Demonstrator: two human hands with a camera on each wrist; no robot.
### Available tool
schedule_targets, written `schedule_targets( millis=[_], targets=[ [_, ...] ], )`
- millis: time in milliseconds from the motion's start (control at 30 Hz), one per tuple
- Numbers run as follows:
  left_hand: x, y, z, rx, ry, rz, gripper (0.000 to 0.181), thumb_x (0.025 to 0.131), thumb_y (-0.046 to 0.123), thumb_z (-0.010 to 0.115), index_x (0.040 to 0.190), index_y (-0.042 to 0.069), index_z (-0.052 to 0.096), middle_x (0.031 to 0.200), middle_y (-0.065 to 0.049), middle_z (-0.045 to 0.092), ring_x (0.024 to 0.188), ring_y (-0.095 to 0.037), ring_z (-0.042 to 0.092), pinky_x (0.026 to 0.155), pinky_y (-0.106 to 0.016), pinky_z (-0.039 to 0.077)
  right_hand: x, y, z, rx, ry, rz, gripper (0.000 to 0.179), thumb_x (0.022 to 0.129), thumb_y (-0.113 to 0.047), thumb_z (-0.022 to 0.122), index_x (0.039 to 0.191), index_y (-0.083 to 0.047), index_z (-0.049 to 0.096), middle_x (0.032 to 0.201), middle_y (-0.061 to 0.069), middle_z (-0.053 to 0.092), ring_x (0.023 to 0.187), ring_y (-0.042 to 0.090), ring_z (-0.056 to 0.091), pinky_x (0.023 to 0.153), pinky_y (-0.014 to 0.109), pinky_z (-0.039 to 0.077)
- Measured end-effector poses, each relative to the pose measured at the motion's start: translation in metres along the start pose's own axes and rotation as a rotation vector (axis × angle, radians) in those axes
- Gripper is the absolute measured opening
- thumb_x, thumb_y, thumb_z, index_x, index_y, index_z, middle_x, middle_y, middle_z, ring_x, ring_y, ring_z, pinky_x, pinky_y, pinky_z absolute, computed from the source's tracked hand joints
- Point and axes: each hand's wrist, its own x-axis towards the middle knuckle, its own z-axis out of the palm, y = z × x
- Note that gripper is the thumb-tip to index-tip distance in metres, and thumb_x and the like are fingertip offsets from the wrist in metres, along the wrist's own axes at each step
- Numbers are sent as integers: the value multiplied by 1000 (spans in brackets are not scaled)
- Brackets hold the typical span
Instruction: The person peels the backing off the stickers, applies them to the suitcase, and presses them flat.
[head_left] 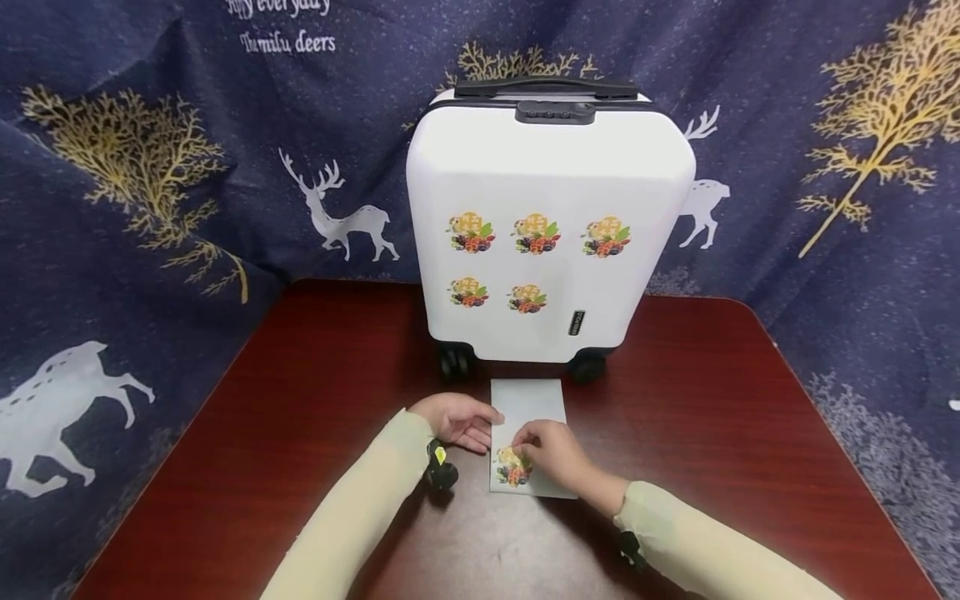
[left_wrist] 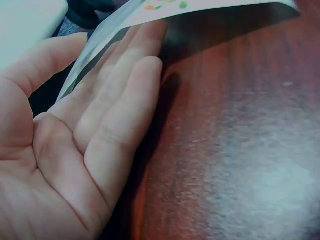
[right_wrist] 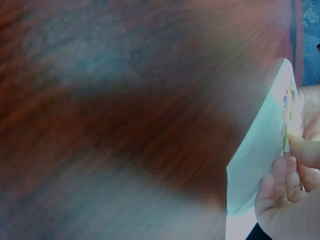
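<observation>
A pale backing sheet (head_left: 530,400) lies on the table, with one fruit sticker (head_left: 513,471) near its front left corner. My left hand (head_left: 459,419) holds the sheet's left edge, thumb over the top and fingers reaching under it. In the left wrist view those fingers (left_wrist: 120,115) run beneath the raised sheet. My right hand (head_left: 553,452) is over the sheet and pinches the sticker's upper edge between thumb and forefinger. The right wrist view shows the sheet (right_wrist: 257,155) tilted, with the pinching fingers (right_wrist: 280,190) at the sticker.
Behind the sheet stands a white suitcase (head_left: 525,333) on black wheels, with several matching fruit stickers in two rows and a small black label (head_left: 576,322) at lower right. The dark red table (head_left: 337,358) meets a blue cloth backdrop (head_left: 360,125) printed with deer and trees.
</observation>
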Motion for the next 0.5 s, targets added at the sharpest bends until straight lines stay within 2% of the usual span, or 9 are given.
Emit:
schedule_targets(
  millis=[167,300,500],
  targets=[
    [2,8,-1,-10,18,24,9,97,10,65,104,3,66,89,-7,67,79,-15,67,103,-40,58,2,3,-2,23,-42,-10,6,88,2,72,83,-2,73,78,9,74,68,5,59,66,19,50],
    [3,15,-1,-1,32,46,3,98,6,65,97,4,66,84,-5,69,75,-13,69,101,-38,59,4,4,0,4,-47,-27,6,88,0,72,83,-3,73,79,7,73,71,4,58,69,19,49],
    [5,18,-2,-4,55,53,8,98,3,64,90,4,64,81,-4,69,72,-12,69,94,-34,63,6,1,1,-16,-48,-55,8,87,0,73,82,-4,71,80,6,72,73,4,58,70,19,50]
  ],
)
